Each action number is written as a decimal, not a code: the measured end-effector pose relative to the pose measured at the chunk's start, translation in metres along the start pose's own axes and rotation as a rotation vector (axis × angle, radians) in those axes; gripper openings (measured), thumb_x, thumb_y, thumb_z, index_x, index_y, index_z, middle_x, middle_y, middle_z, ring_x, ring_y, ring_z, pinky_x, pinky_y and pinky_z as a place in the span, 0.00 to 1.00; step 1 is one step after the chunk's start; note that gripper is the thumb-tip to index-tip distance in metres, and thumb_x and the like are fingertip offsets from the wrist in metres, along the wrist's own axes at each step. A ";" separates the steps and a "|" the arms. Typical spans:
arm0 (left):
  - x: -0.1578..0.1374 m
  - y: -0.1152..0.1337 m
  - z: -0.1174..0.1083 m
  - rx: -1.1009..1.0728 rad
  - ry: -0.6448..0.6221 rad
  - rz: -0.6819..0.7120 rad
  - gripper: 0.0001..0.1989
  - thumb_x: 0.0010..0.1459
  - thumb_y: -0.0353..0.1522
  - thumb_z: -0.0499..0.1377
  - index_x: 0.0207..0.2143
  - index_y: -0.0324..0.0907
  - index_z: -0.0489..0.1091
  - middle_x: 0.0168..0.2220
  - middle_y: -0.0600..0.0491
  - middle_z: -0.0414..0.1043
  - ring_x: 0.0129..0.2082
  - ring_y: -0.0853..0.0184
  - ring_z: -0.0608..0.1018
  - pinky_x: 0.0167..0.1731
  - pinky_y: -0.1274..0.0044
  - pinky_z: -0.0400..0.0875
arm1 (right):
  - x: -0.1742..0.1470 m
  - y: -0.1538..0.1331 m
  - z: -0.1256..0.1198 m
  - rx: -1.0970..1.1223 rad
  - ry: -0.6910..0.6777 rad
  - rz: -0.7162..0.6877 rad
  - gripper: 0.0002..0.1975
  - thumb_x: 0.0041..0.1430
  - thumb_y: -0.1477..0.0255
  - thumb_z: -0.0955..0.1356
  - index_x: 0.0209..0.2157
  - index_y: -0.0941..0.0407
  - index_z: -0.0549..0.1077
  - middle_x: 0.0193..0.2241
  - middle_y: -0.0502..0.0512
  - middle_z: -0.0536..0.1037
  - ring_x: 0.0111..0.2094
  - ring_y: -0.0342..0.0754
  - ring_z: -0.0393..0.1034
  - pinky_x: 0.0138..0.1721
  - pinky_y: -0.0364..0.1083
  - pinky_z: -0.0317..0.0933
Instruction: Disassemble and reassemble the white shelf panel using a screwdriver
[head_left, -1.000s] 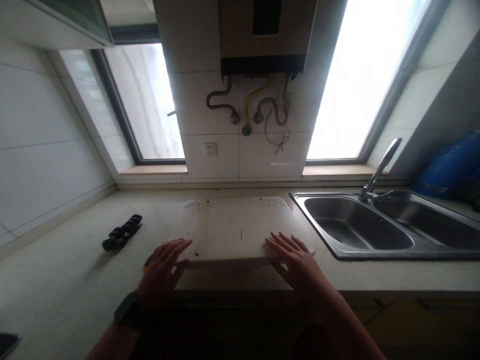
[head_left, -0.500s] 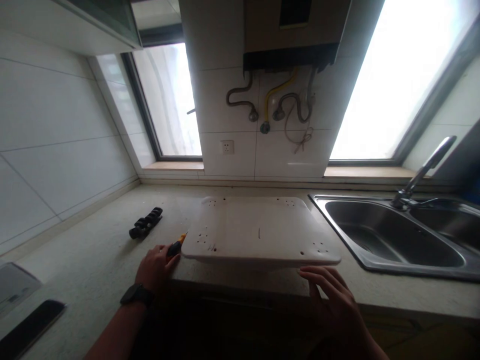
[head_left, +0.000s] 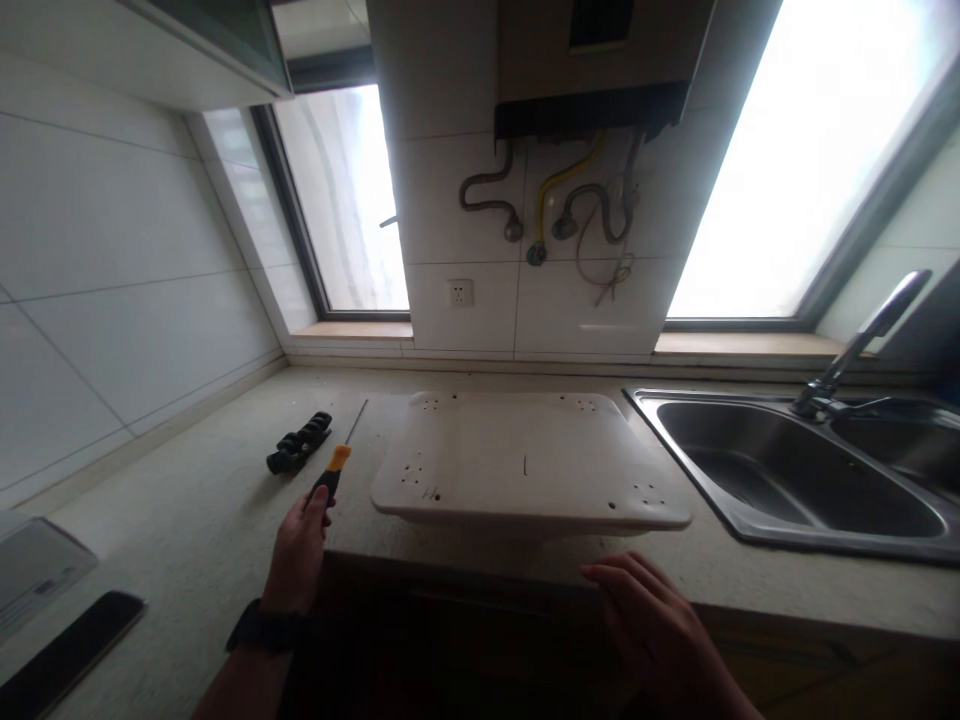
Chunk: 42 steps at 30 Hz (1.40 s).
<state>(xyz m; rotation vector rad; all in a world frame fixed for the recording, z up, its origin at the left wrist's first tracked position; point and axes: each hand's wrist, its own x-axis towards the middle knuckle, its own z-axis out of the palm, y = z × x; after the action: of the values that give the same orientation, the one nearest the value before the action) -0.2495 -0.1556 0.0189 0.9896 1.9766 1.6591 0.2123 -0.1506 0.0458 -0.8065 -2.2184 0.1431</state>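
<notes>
A screwdriver [head_left: 339, 458] with a black and orange handle is gripped in my left hand [head_left: 304, 540], its thin metal shaft pointing up and away over the counter. Just beyond it lies a row of black rounded pieces [head_left: 300, 442], perhaps small wheels. A white rounded-corner panel [head_left: 487, 455] rests on the counter, with groups of small holes near its corners and a short dark mark on top. My right hand [head_left: 652, 615] hovers in front of the panel's near right edge, apart from it, fingers loosely bent and nothing visible in them; its thumb is partly hidden.
To the right is a steel double sink [head_left: 750, 470] with a tap [head_left: 862, 345]. A dark flat phone-like object [head_left: 71, 655] and a pale box-like object [head_left: 41, 565] lie at the left. A water heater with hoses [head_left: 589, 110] hangs on the tiled wall above a socket [head_left: 460, 292].
My left hand has drawn back from the panel's left edge and swung the screwdriver upright, showing its shaft. My right hand has pulled slightly back from the panel's front edge, fingers closer together.
</notes>
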 end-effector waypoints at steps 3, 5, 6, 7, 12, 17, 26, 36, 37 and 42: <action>-0.038 0.034 0.010 -0.314 -0.062 -0.037 0.25 0.57 0.53 0.60 0.41 0.41 0.71 0.31 0.56 0.69 0.26 0.70 0.69 0.27 0.77 0.66 | 0.013 -0.019 -0.001 0.028 -0.046 -0.039 0.20 0.61 0.82 0.62 0.53 0.51 0.67 0.39 0.57 0.77 0.37 0.50 0.73 0.38 0.49 0.69; -0.066 0.055 0.019 -0.434 -0.136 -0.096 0.25 0.54 0.53 0.63 0.41 0.41 0.72 0.31 0.55 0.70 0.28 0.69 0.71 0.30 0.76 0.69 | 0.022 -0.034 -0.001 0.059 -0.074 -0.054 0.23 0.62 0.83 0.62 0.56 0.51 0.64 0.38 0.56 0.78 0.35 0.49 0.72 0.37 0.49 0.68; -0.080 0.063 0.024 -0.470 -0.161 -0.134 0.26 0.53 0.53 0.64 0.41 0.41 0.72 0.31 0.54 0.71 0.29 0.68 0.72 0.31 0.76 0.70 | 0.027 -0.043 -0.001 0.076 -0.086 -0.065 0.24 0.62 0.83 0.62 0.58 0.51 0.62 0.37 0.56 0.78 0.34 0.49 0.72 0.36 0.49 0.68; -0.093 0.071 0.029 -0.492 -0.207 -0.165 0.26 0.52 0.53 0.65 0.42 0.41 0.71 0.32 0.53 0.72 0.30 0.67 0.72 0.32 0.75 0.70 | 0.032 -0.051 -0.001 0.088 -0.092 -0.086 0.26 0.62 0.83 0.62 0.60 0.52 0.60 0.37 0.56 0.79 0.33 0.48 0.71 0.35 0.49 0.67; -0.155 0.088 0.057 -0.499 -0.501 -0.112 0.20 0.61 0.47 0.61 0.47 0.43 0.70 0.30 0.54 0.70 0.30 0.68 0.72 0.35 0.77 0.70 | 0.056 -0.086 -0.001 0.066 -0.159 -0.133 0.31 0.61 0.81 0.63 0.65 0.51 0.57 0.45 0.55 0.80 0.36 0.50 0.72 0.37 0.51 0.66; -0.189 0.098 0.069 -0.348 -0.794 0.100 0.21 0.67 0.41 0.56 0.60 0.49 0.61 0.57 0.46 0.69 0.55 0.57 0.71 0.55 0.67 0.68 | 0.062 -0.089 0.008 0.003 -0.170 -0.111 0.31 0.65 0.75 0.65 0.67 0.50 0.55 0.53 0.57 0.77 0.45 0.55 0.73 0.45 0.56 0.66; -0.117 0.094 0.034 0.130 -0.783 0.638 0.19 0.67 0.40 0.53 0.58 0.49 0.61 0.41 0.51 0.74 0.31 0.67 0.75 0.33 0.75 0.71 | 0.042 -0.074 0.001 0.062 0.018 -0.024 0.17 0.62 0.80 0.65 0.51 0.52 0.67 0.51 0.60 0.79 0.41 0.54 0.75 0.40 0.54 0.72; 0.085 -0.048 -0.053 1.069 -0.192 0.190 0.26 0.65 0.43 0.46 0.60 0.42 0.65 0.43 0.43 0.78 0.40 0.51 0.81 0.38 0.67 0.70 | 0.029 -0.076 -0.006 0.655 0.137 0.221 0.17 0.62 0.81 0.65 0.48 0.47 0.70 0.49 0.58 0.78 0.21 0.42 0.73 0.18 0.39 0.68; 0.095 -0.060 -0.059 1.101 -0.174 0.132 0.28 0.65 0.44 0.45 0.62 0.41 0.64 0.46 0.40 0.77 0.44 0.48 0.80 0.40 0.64 0.71 | 0.028 -0.076 -0.005 0.654 0.136 0.215 0.17 0.62 0.81 0.65 0.48 0.47 0.70 0.49 0.58 0.78 0.22 0.42 0.74 0.19 0.39 0.69; 0.125 -0.084 -0.069 1.140 -0.101 0.015 0.32 0.63 0.47 0.46 0.63 0.40 0.63 0.51 0.35 0.75 0.48 0.44 0.78 0.44 0.61 0.71 | 0.032 -0.073 -0.001 0.625 0.081 0.235 0.17 0.60 0.81 0.66 0.47 0.48 0.73 0.44 0.57 0.79 0.21 0.42 0.74 0.20 0.39 0.70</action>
<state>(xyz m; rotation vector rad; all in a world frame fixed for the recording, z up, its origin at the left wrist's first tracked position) -0.4046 -0.1191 -0.0263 1.3535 2.8229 0.3197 0.1599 -0.1900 0.0909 -0.6929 -1.8298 0.8537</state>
